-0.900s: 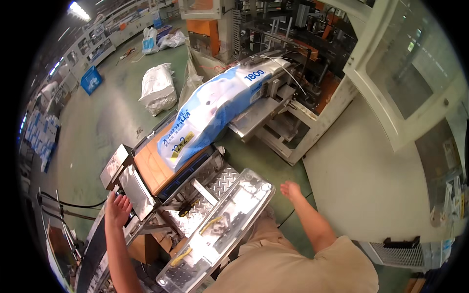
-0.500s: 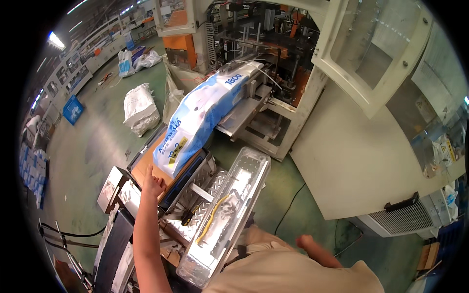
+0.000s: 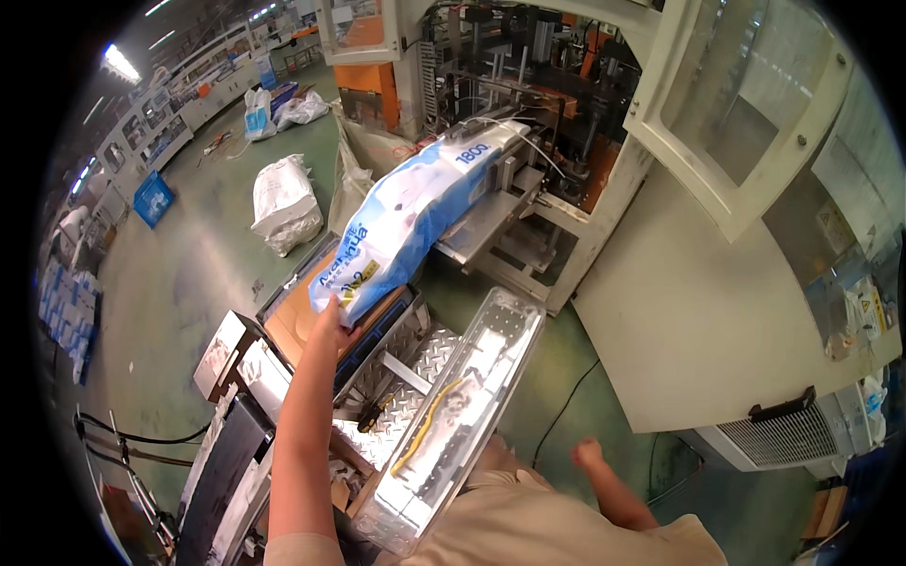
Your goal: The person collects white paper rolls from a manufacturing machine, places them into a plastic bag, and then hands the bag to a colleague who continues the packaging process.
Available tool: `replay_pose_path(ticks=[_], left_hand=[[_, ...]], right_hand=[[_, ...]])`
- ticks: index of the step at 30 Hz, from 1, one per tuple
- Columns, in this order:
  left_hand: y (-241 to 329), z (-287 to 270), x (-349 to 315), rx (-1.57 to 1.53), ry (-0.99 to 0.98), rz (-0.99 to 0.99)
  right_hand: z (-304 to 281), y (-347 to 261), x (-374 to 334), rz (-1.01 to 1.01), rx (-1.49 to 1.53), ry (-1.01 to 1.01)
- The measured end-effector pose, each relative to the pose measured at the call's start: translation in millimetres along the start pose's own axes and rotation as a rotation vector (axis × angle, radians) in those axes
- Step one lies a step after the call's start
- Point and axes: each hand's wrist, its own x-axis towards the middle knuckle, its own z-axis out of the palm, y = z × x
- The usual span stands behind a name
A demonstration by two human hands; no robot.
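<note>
A long soft plastic pack (image 3: 401, 208), white and blue with printed lettering, stretches from the machine's mouth down toward me. Its near end lies over a brown flat surface (image 3: 294, 316). My left hand (image 3: 332, 325) has its fingers closed around that near end, thumb on top and the other fingers partly hidden. On the right, my right hand (image 3: 587, 453) hangs low beside my body, fingers curled into a fist with nothing visible in it. Between my arms sits a long clear-covered metal tray (image 3: 458, 415) with a yellow strip inside.
An open-fronted machine (image 3: 528, 85) stands ahead, its metal outlet plate (image 3: 472, 231) beneath the pack. A windowed door (image 3: 746, 123) swings out at right. A white sack (image 3: 286, 203) and a blue crate (image 3: 153, 198) rest on the floor at left. A black cable (image 3: 566, 406) crosses the floor.
My left hand has moved forward from beside the pack onto its near end and closed on it. My right hand stays low at my side.
</note>
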Motion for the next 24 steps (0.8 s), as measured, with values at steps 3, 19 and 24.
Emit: replay_pose_path(ticks=[3,19,24], left_hand=[[-12.0,18.0,11.0,-0.249,0.013,0.165],[-24.7,-47.5,-100.0,0.107,-0.397,0.518],[-27.9,-70.2,-111.7,0.106,-0.334,0.484]], right_hand=[[27.7,13.8,-12.0,-0.013,0.085,-0.008],[114.6,153.0,-132.2,0.002,-0.121,0.001],[117.1,126.5,-133.8,-0.297,-0.477,0.115]])
